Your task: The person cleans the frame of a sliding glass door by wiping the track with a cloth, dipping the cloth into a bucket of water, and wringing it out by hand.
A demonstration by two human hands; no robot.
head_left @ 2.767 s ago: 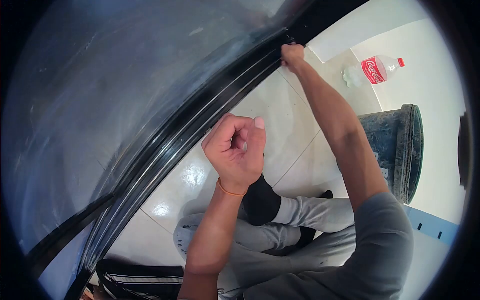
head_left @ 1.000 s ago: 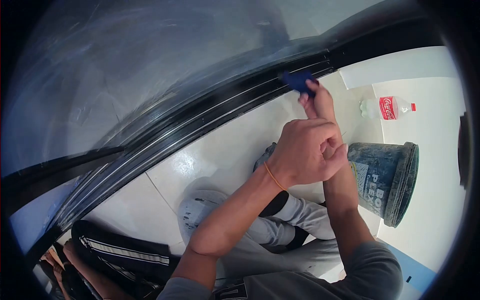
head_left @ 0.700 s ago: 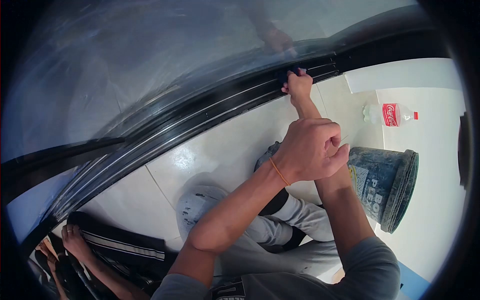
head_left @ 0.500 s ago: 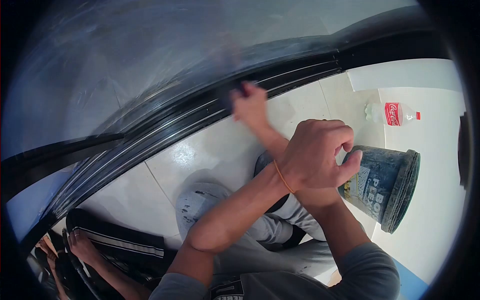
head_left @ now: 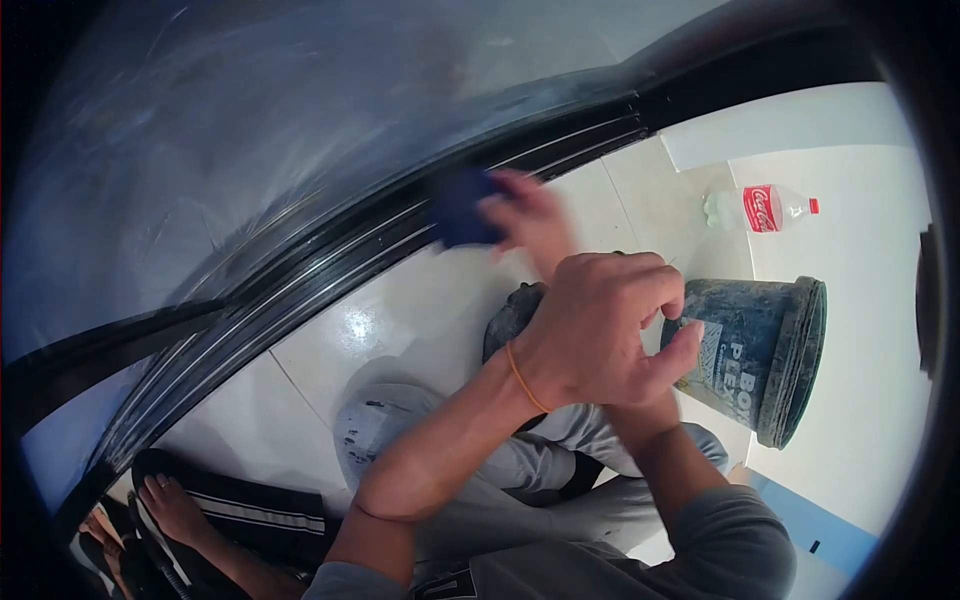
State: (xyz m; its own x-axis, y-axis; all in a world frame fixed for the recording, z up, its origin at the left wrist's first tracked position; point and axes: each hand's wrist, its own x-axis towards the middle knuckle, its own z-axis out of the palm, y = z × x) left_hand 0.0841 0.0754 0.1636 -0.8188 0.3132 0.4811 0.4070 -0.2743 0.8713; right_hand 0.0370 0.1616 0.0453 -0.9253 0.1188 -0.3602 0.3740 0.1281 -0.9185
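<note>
My right hand [head_left: 530,215] is blurred by motion and grips a dark blue cloth [head_left: 468,207]. The cloth lies against the black sliding-door track [head_left: 380,230], below a smeared glass pane [head_left: 290,110]. Crossed over my right forearm, my left hand [head_left: 610,320] hangs bent at the wrist, with an orange band below it. Its fingers are loosely curled and the thumb stands apart, with nothing visible between them. Just beyond this hand stands a dirty dark bucket [head_left: 740,350], which it partly overlaps in view.
A nearly empty Coca-Cola bottle [head_left: 762,208] lies on the pale tiled floor [head_left: 300,340]. At lower left another person's hand [head_left: 175,510] rests on dark striped trousers [head_left: 260,510]. A light blue panel [head_left: 810,530] is at lower right.
My right hand has pulled slightly down and the blue cloth shows more fully now. The view has shifted a little, so the bottle and bucket appear further left and higher.
</note>
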